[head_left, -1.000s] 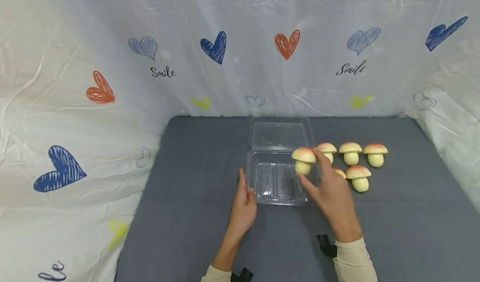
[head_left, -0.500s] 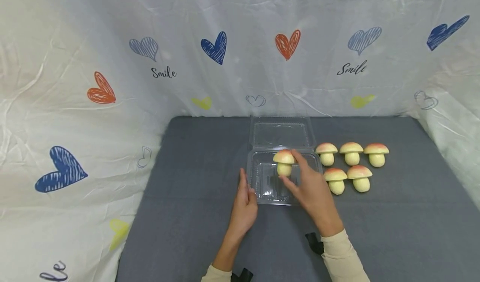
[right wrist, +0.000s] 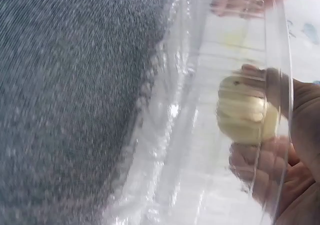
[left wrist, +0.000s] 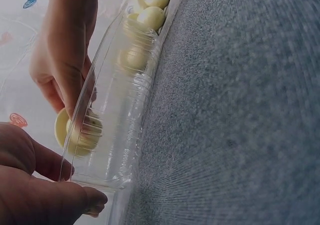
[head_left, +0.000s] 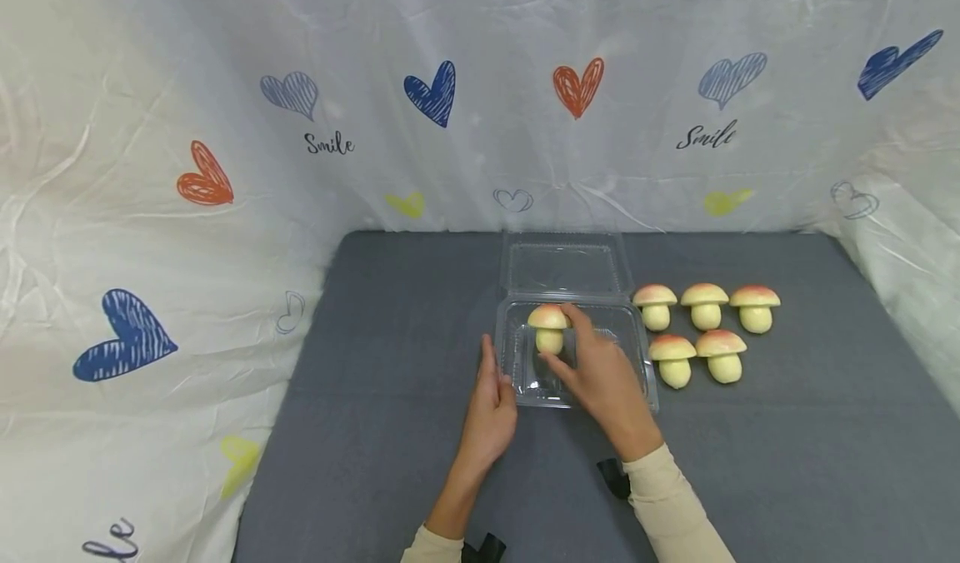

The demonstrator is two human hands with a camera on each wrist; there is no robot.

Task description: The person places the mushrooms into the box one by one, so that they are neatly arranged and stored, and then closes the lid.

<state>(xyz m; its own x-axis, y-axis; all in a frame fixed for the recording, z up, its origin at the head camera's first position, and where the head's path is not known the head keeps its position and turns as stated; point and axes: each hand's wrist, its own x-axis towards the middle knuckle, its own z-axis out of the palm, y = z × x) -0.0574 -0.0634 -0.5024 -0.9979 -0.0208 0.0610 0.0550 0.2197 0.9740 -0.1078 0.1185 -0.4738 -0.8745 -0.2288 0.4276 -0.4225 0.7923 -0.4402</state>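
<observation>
My right hand (head_left: 606, 380) pinches a toy mushroom (head_left: 549, 330) with a reddish-yellow cap, held upright at the left part of a clear plastic box (head_left: 525, 398). The box's lid (head_left: 558, 267) lies folded back behind it. At the box's left wall is my left hand (head_left: 489, 417); in the left wrist view its thumb and fingers (left wrist: 47, 162) grip the clear rim (left wrist: 67, 160). Through the wall in the right wrist view, the mushroom (right wrist: 245, 115) shows between the right thumb and fingers (right wrist: 265, 160).
Several like mushrooms stand right of the box in two rows, the back row (head_left: 705, 306) and the front row (head_left: 722, 356). Grey cloth (head_left: 810, 463) covers the table. A white curtain (head_left: 480, 163) with printed hearts hangs behind and at the sides.
My right hand has carried the mushroom leftward from the box's right side to its left part, uncovering the mushrooms at the right. The left hand has stayed at the left wall.
</observation>
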